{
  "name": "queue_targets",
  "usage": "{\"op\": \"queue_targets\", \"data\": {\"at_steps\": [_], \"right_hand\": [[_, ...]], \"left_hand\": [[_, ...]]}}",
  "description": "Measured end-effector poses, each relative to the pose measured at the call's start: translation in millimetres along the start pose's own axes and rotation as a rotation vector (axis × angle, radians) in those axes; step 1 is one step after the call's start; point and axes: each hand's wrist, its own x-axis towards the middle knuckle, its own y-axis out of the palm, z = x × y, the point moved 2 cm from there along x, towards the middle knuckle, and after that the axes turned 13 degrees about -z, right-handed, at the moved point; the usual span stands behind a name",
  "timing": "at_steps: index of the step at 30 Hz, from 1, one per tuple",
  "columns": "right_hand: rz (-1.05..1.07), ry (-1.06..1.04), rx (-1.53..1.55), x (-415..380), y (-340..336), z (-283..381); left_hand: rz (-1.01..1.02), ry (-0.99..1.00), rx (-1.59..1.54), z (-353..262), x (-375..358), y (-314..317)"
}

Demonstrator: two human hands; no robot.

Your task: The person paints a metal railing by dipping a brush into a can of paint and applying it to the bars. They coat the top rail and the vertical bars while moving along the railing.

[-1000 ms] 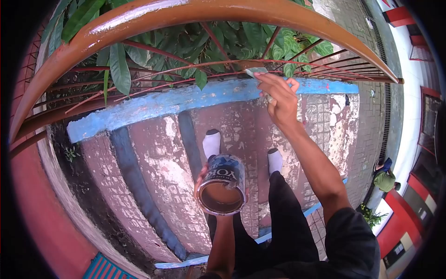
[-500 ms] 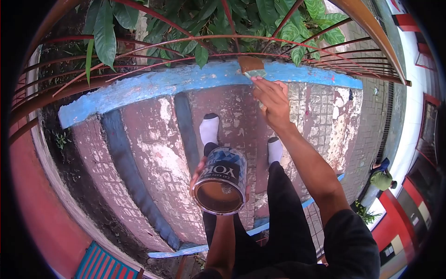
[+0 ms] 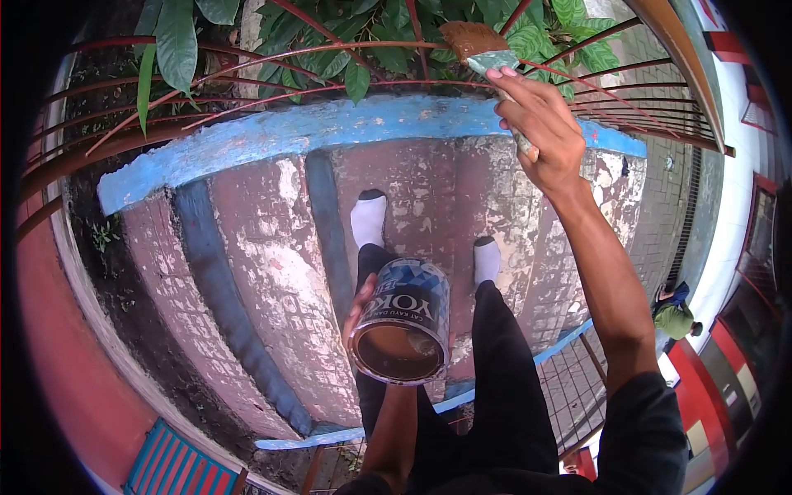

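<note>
My left hand (image 3: 360, 312) is wrapped round a paint can (image 3: 402, 318) with a blue patterned label, its open mouth tilted toward me and brown paint inside. My right hand (image 3: 540, 128) grips a paintbrush (image 3: 493, 59) by its handle. The brush's wide bristles are coated brown and lie over the thin reddish-brown metal bars (image 3: 371, 44) of a curved railing; whether they touch a bar I cannot tell.
Beneath my socked feet is a worn maroon and white surface (image 3: 396, 173) with a blue edge (image 3: 363, 120). Green leaves (image 3: 177, 58) poke through the railing. A person (image 3: 675, 320) in green is at the far right. A striped teal and red object (image 3: 180, 462) lies lower left.
My right hand and the brush have moved up and to the right, away from the blue edge. The can in my left hand has shifted slightly right.
</note>
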Motion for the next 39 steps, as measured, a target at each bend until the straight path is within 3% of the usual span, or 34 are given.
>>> {"op": "queue_targets", "data": {"at_steps": [5, 9, 12, 22, 25, 34, 39], "right_hand": [[-0.069, -0.077, -0.020, -17, 12, -1], [-0.019, 0.008, -0.072, -60, 29, -6], [0.015, 0.195, 0.056, -72, 20, 3], [-0.015, 0.159, 0.048, -45, -5, -55], [-0.026, 0.047, 0.014, -48, -8, -48], [-0.203, 0.004, -0.096, -75, 0, -26], [-0.121, 0.050, -0.090, -102, 23, -28]], "left_hand": [[0.042, -0.018, 0.021, 1, -9, 1], [0.048, -0.022, 0.001, 0, -17, 4], [0.054, -0.024, 0.000, -1, -24, 9], [0.106, -0.068, -0.023, 2, -54, 19], [0.104, -0.025, -0.042, 1, -57, 22], [0.104, -0.029, -0.040, 4, -55, 25], [0.137, -0.049, 0.011, 13, -57, 23]]}}
